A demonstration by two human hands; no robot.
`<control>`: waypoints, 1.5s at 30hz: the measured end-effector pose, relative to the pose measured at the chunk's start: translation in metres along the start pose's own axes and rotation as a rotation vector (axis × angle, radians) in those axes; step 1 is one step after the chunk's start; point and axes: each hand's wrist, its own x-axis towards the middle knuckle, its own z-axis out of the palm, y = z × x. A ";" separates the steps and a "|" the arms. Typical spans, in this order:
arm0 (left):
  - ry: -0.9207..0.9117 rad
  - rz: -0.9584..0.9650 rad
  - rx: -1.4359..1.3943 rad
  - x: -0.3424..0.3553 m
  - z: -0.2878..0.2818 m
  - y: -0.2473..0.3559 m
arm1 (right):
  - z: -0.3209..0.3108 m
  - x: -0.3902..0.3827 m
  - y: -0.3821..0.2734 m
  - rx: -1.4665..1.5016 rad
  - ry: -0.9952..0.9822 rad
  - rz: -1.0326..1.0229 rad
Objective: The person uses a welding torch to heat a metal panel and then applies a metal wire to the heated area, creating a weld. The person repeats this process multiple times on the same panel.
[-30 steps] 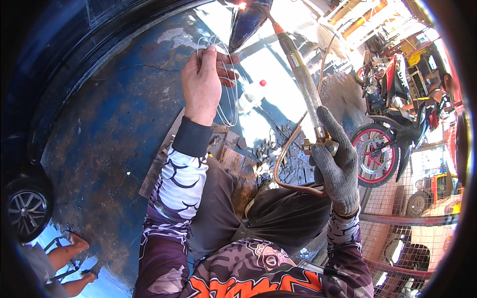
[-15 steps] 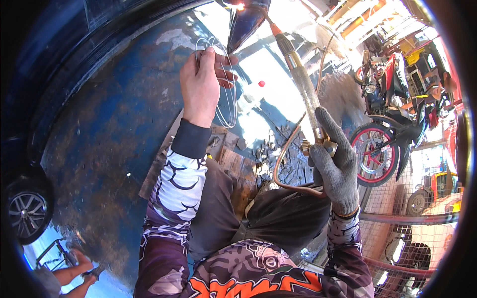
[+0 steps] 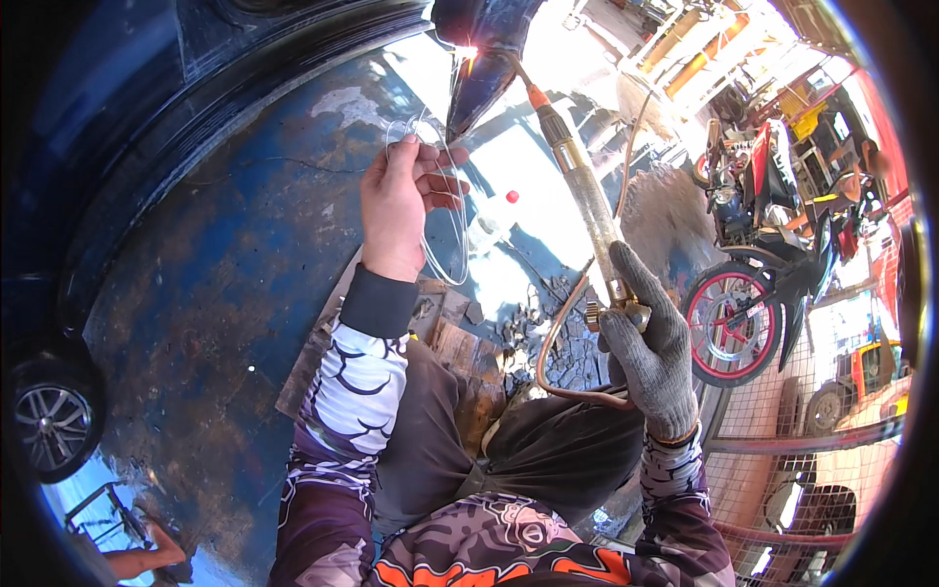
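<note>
My bare left hand [image 3: 394,230] is closed on a looped coil of thin pale wire [image 3: 464,240], pinched between thumb and fingers. One strand runs up toward a bright glowing spot [image 3: 468,52] on the dark car body panel [image 3: 481,96]. In a grey knitted glove, my right hand [image 3: 653,362] wraps around the valve end of a gas welding torch [image 3: 587,191]. The torch slants up and left, its narrow tip by the panel, right of the glow. A brown hose [image 3: 544,357] bends away from its lower end.
The dark vehicle side [image 3: 245,73] curves along the upper left, with a wheel [image 3: 54,421] at far left. Wooden boards [image 3: 465,357] and dark debris [image 3: 567,357] lie near my knees. A motorcycle [image 3: 734,323] and wire mesh [image 3: 763,460] stand right. Another person's arm [image 3: 147,558] shows lower left.
The view has shifted, so the panel, the glow and both hands sit lower in the picture. Sparks around the glow look brighter. Both hands keep their holds.
</note>
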 end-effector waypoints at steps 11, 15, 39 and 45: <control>-0.085 -0.090 -0.167 0.006 -0.014 -0.004 | -0.001 0.001 0.003 -0.005 -0.002 -0.032; -0.065 -0.082 -0.111 0.004 -0.013 -0.002 | 0.001 0.002 0.004 0.018 0.006 -0.052; -0.008 -0.076 -0.165 0.000 -0.017 0.003 | -0.004 -0.002 0.010 0.054 0.020 0.064; 0.048 -0.028 0.057 -0.021 -0.019 0.006 | 0.003 -0.016 0.064 0.366 0.089 0.033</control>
